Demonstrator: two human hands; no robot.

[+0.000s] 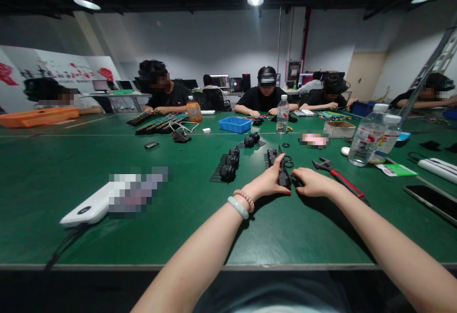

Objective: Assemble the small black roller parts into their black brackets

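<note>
My left hand [270,180], with a bead bracelet and a pale bangle at the wrist, grips a black part [284,178] between thumb and fingers on the green table [171,237]. Just right of it, my right hand [310,181] is curled with fingertips pressed together near a small dark thing too hidden to make out. Beyond my left hand lie a black toothed part [271,157] and black rings [288,161]. Farther left are a black assembly with round pieces [227,166] and a smaller similar one [251,140].
Right of my hands lies a red-handled adjustable wrench [342,180], with water bottles [367,136] and a phone [433,201] beyond. A blue tray [234,124] stands ahead; a white device [96,203] lies left. Several people sit across the table.
</note>
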